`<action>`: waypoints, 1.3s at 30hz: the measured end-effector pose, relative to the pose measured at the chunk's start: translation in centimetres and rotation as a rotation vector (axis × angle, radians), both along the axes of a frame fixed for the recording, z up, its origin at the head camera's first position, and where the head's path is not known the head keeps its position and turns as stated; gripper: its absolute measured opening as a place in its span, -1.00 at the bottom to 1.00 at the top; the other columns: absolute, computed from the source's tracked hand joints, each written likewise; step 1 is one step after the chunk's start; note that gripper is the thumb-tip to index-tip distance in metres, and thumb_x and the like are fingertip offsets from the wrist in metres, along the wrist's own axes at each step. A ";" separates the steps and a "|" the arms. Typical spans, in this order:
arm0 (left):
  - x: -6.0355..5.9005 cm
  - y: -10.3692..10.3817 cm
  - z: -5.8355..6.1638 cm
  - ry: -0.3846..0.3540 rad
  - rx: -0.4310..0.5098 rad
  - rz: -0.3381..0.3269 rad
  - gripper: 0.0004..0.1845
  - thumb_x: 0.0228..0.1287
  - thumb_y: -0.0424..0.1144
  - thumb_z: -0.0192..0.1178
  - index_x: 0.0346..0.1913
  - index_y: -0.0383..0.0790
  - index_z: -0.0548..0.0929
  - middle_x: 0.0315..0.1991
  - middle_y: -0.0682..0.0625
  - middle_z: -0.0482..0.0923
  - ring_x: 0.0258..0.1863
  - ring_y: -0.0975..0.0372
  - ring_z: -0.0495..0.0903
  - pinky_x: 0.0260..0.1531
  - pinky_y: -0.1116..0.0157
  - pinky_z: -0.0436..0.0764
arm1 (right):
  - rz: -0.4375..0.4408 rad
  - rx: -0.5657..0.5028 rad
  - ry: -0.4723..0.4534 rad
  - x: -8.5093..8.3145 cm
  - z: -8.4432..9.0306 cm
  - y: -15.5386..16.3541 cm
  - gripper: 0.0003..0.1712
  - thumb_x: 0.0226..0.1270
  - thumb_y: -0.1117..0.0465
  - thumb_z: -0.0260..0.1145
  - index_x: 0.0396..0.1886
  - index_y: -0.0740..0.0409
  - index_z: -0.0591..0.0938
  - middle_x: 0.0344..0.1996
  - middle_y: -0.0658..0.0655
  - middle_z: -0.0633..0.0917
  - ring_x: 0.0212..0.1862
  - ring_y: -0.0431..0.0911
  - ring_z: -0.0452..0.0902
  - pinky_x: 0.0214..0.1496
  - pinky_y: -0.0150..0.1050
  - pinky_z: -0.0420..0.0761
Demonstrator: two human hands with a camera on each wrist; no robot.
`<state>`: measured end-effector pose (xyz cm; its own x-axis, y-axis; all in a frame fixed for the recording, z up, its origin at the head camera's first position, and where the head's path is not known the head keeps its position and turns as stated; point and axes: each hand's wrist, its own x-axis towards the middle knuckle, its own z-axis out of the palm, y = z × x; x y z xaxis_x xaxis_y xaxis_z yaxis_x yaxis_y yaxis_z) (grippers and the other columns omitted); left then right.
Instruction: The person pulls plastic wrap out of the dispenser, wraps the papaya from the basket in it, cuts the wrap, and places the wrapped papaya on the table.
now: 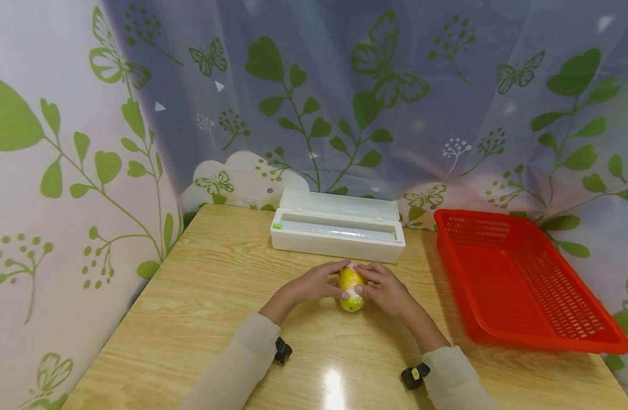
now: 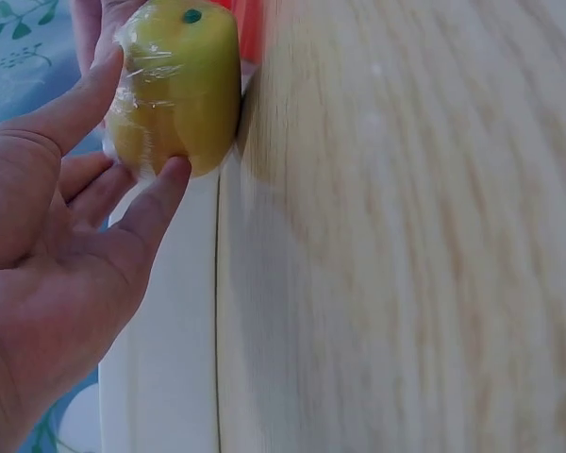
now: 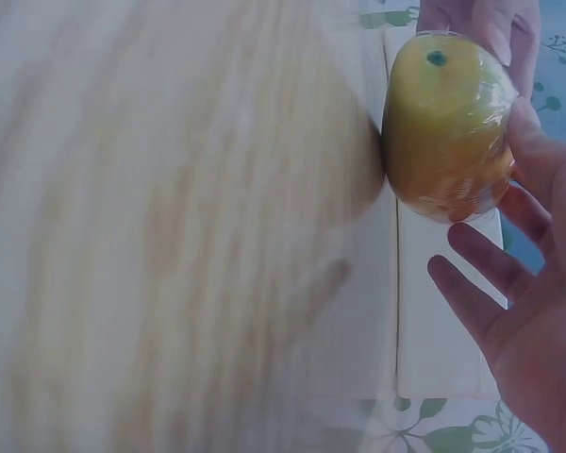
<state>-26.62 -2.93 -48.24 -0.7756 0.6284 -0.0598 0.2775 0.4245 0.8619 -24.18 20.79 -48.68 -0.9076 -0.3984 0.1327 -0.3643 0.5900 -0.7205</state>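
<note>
A yellow fruit (image 1: pixel 352 287) wrapped in clear cling film lies on the wooden table (image 1: pixel 201 296), just in front of the white film dispenser box (image 1: pixel 338 230). My left hand (image 1: pixel 328 281) holds its left side. In the left wrist view the thumb lies over the fruit (image 2: pixel 174 90) and a fingertip (image 2: pixel 174 175) presses beneath it. My right hand (image 1: pixel 372 283) cups the other side. In the right wrist view the thumb side of that hand (image 3: pixel 533 160) touches the fruit (image 3: pixel 443 123), while two fingers (image 3: pixel 472 288) stretch out free below it.
The dispenser box has its lid raised and a film roll showing inside. A shallow red plastic basket (image 1: pixel 524 285) sits at the table's right side. Patterned curtains close off the back and left.
</note>
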 end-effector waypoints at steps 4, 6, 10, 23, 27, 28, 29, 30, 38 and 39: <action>0.0 0.0 -0.1 -0.011 -0.015 0.021 -0.14 0.30 -0.02 0.36 0.59 0.11 0.19 0.55 0.04 0.23 0.52 0.07 0.23 0.43 0.02 0.36 | 0.008 0.019 -0.003 0.1 -0.1 0.2 -0.34 0.42 0.02 0.34 0.47 -0.04 0.44 0.20 0.12 0.52 0.21 0.06 0.47 0.23 0.11 0.52; 0.0 0.1 -0.1 -0.004 -0.023 0.051 -0.16 0.28 -0.01 0.36 0.57 0.13 0.23 0.52 0.05 0.28 0.50 0.08 0.27 0.42 0.02 0.37 | 0.018 0.033 0.009 0.2 -0.1 0.2 -0.37 0.44 0.01 0.32 0.46 -0.06 0.46 0.23 0.13 0.51 0.28 0.12 0.45 0.26 0.17 0.51; -0.1 0.5 -0.2 0.013 -0.021 0.104 -0.22 0.25 -0.03 0.37 0.52 0.14 0.32 0.48 0.05 0.35 0.46 0.07 0.33 0.41 0.02 0.39 | 0.010 0.087 0.048 0.3 0.1 0.2 -0.43 0.46 -0.02 0.30 0.42 -0.10 0.50 0.32 0.13 0.48 0.38 0.19 0.38 0.29 0.26 0.47; -0.1 0.5 -0.2 0.032 -0.017 0.115 -0.28 0.27 -0.09 0.37 0.49 0.13 0.38 0.45 0.04 0.40 0.44 0.07 0.37 0.40 0.03 0.40 | 0.130 -0.003 -0.064 -0.2 0.0 1.2 -0.37 0.48 0.04 0.28 0.48 -0.03 0.41 0.37 0.18 0.37 0.43 0.22 0.30 0.35 0.18 0.43; 0.0 0.4 0.0 0.028 -0.027 0.122 -0.28 0.28 -0.09 0.37 0.49 0.15 0.38 0.44 0.02 0.41 0.44 0.07 0.37 0.40 0.02 0.40 | 0.107 0.011 -0.067 -0.6 0.0 1.1 -0.38 0.45 -0.02 0.29 0.46 -0.08 0.44 0.35 0.17 0.41 0.37 0.18 0.37 0.25 0.04 0.50; 0.0 0.4 0.0 0.026 -0.031 0.123 -0.29 0.29 -0.09 0.36 0.49 0.16 0.38 0.44 0.01 0.41 0.44 0.07 0.37 0.40 0.02 0.40 | 0.099 0.018 -0.066 -0.6 0.1 1.1 -0.39 0.45 -0.02 0.30 0.45 -0.08 0.46 0.34 0.16 0.42 0.35 0.17 0.39 0.23 0.03 0.51; 0.0 0.3 0.1 0.022 -0.033 0.125 -0.29 0.29 -0.09 0.36 0.49 0.17 0.38 0.44 0.01 0.41 0.44 0.07 0.36 0.40 0.02 0.40 | 0.092 0.026 -0.062 -0.6 0.3 1.0 -0.39 0.44 -0.03 0.30 0.44 -0.09 0.47 0.34 0.16 0.43 0.33 0.17 0.40 0.21 0.02 0.52; 0.0 0.3 0.1 0.019 -0.032 0.124 -0.29 0.29 -0.09 0.36 0.49 0.17 0.37 0.44 0.01 0.41 0.45 0.06 0.36 0.40 0.01 0.40 | 0.091 0.040 -0.051 -0.6 0.4 1.0 -0.39 0.44 -0.03 0.30 0.43 -0.08 0.47 0.33 0.17 0.44 0.31 0.17 0.42 0.19 0.01 0.53; -0.1 0.2 0.1 -0.001 -0.056 0.109 -0.27 0.31 -0.03 0.34 0.51 0.22 0.33 0.46 0.00 0.38 0.46 0.06 0.33 0.39 0.00 0.40 | 0.119 0.080 -0.012 -0.6 0.9 0.9 -0.37 0.42 0.02 0.33 0.43 0.02 0.47 0.28 0.22 0.46 0.17 0.10 0.48 0.05 -0.10 0.53; -0.1 0.2 0.1 -0.001 -0.059 0.108 -0.28 0.31 -0.03 0.34 0.51 0.22 0.33 0.46 -0.01 0.38 0.46 0.05 0.34 0.39 0.00 0.41 | 0.120 0.080 -0.014 -0.5 0.9 0.9 -0.37 0.42 0.02 0.33 0.43 0.02 0.47 0.28 0.21 0.46 0.15 0.09 0.48 0.03 -0.12 0.52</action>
<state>-26.69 -2.70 -48.14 -0.8386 0.5364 -0.0946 0.2267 0.5017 0.8348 -24.73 21.71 -47.79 -0.8541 -0.5133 0.0843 -0.4265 0.5981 -0.6785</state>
